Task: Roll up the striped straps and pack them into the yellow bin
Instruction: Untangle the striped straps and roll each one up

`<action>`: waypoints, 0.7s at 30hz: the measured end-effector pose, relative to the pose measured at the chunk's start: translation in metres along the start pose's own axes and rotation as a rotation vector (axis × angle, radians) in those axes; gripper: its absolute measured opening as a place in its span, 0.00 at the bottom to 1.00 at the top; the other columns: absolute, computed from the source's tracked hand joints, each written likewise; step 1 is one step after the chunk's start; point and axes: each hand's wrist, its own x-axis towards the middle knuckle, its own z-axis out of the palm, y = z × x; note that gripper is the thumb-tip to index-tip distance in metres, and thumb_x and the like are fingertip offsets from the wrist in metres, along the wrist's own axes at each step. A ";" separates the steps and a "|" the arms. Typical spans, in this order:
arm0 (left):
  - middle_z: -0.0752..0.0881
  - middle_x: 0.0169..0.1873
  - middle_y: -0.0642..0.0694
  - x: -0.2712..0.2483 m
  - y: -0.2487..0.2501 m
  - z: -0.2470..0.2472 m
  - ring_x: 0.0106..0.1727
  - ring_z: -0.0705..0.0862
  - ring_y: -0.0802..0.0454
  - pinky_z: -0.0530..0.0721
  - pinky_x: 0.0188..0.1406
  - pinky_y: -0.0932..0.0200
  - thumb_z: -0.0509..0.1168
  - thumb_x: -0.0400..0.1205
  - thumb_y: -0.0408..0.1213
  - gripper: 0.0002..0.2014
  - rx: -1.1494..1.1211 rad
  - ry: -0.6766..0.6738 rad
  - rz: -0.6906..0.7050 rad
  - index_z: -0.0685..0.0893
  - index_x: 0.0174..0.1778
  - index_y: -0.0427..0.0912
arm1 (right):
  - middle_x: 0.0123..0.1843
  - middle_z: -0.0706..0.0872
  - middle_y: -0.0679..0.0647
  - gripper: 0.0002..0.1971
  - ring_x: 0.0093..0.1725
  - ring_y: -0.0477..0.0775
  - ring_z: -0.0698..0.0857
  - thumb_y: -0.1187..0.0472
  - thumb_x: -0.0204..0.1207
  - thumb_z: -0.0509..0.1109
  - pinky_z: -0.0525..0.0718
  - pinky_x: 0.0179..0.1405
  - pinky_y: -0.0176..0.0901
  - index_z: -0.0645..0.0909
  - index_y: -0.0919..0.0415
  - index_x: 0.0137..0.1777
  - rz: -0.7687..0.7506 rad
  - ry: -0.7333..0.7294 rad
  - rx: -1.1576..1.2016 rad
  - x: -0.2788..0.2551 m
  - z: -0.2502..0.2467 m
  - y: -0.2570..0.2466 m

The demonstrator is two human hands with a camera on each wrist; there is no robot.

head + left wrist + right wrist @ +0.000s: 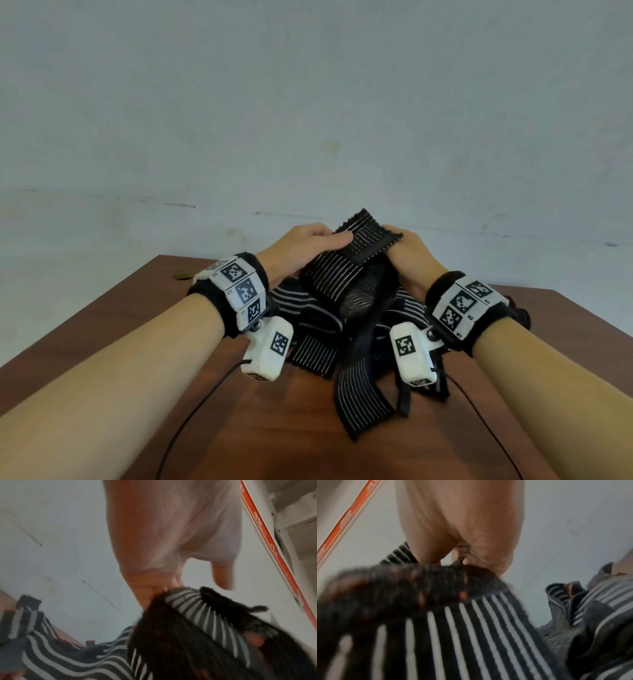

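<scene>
Holding one striped strap up between both hands, we keep it clear of the pile below — presumably so its loose length hangs free and does not snag on the others while we work the end. Left hand: fingers curled over the near edge of the strap's end, thumb laid along the top. Right hand: closed on the opposite edge, fingers tucked under the fabric and mostly hidden. The two grips face each other across the strap's width, which we read as the set-up for starting or tightening a roll.

The end held uppermost shows a plain dark patch — possibly a fastening pad, we cannot be sure. Below it the strap bends over in a loose curve and trails down into the heap. Fabric is black with thin pale lines running lengthwise, knit-looking, soft, slightly frayed at the cut edge in the left wrist view; the right wrist view shows the same striping, blurred.

Remaining straps lie tangled on the brown table, directly under and between our wrists, none rolled that we can see. Yellow bin: not in any view. Judged from this, packing has barely begun.
</scene>
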 end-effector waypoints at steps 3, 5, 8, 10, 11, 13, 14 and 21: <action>0.93 0.61 0.43 0.001 -0.019 -0.001 0.61 0.92 0.44 0.88 0.66 0.49 0.79 0.80 0.42 0.21 0.101 -0.283 -0.091 0.88 0.67 0.39 | 0.58 0.92 0.67 0.12 0.60 0.67 0.91 0.68 0.83 0.69 0.89 0.63 0.61 0.87 0.68 0.63 -0.019 0.108 0.159 0.013 -0.005 0.004; 0.93 0.59 0.42 0.006 -0.030 0.002 0.58 0.92 0.43 0.91 0.59 0.50 0.75 0.83 0.34 0.16 0.023 -0.275 -0.101 0.88 0.66 0.36 | 0.59 0.92 0.65 0.18 0.59 0.63 0.92 0.66 0.78 0.71 0.90 0.63 0.59 0.85 0.66 0.67 -0.046 0.212 0.144 0.029 -0.011 0.010; 0.93 0.53 0.41 0.013 -0.037 0.010 0.48 0.91 0.46 0.88 0.42 0.56 0.68 0.87 0.32 0.07 -0.151 -0.011 -0.148 0.90 0.58 0.41 | 0.54 0.92 0.60 0.26 0.53 0.60 0.91 0.53 0.65 0.73 0.91 0.58 0.57 0.84 0.62 0.63 0.050 0.269 -0.094 0.051 -0.021 0.042; 0.93 0.53 0.35 0.020 -0.043 0.011 0.44 0.91 0.44 0.87 0.39 0.56 0.67 0.87 0.33 0.09 -0.324 0.149 -0.251 0.89 0.60 0.36 | 0.44 0.91 0.57 0.19 0.46 0.61 0.90 0.48 0.64 0.74 0.91 0.50 0.55 0.86 0.59 0.51 0.240 0.113 -0.301 0.048 -0.020 0.064; 0.92 0.48 0.35 0.020 -0.045 0.011 0.38 0.90 0.44 0.87 0.33 0.56 0.67 0.88 0.34 0.10 -0.420 0.202 -0.328 0.88 0.60 0.33 | 0.45 0.92 0.59 0.21 0.46 0.63 0.92 0.45 0.65 0.77 0.91 0.49 0.55 0.87 0.60 0.51 0.351 0.013 -0.345 0.039 -0.018 0.068; 0.89 0.40 0.37 0.022 -0.048 0.007 0.33 0.87 0.42 0.86 0.31 0.52 0.65 0.89 0.37 0.08 -0.533 0.266 -0.466 0.85 0.56 0.35 | 0.47 0.94 0.60 0.26 0.44 0.61 0.94 0.46 0.69 0.83 0.92 0.43 0.49 0.88 0.65 0.57 0.397 -0.105 -0.314 0.022 -0.016 0.064; 0.87 0.38 0.39 0.024 -0.052 0.004 0.34 0.86 0.42 0.86 0.36 0.50 0.64 0.90 0.38 0.08 -0.557 0.267 -0.513 0.84 0.54 0.37 | 0.45 0.94 0.59 0.23 0.42 0.58 0.94 0.50 0.73 0.83 0.90 0.38 0.44 0.88 0.66 0.60 0.317 -0.093 -0.198 0.020 -0.018 0.062; 0.84 0.41 0.40 0.017 -0.061 0.001 0.35 0.83 0.47 0.85 0.36 0.55 0.58 0.79 0.20 0.21 -0.552 0.190 -0.385 0.81 0.64 0.42 | 0.66 0.87 0.68 0.27 0.58 0.65 0.88 0.47 0.85 0.69 0.86 0.62 0.60 0.79 0.72 0.71 0.325 0.299 0.022 0.043 -0.032 0.067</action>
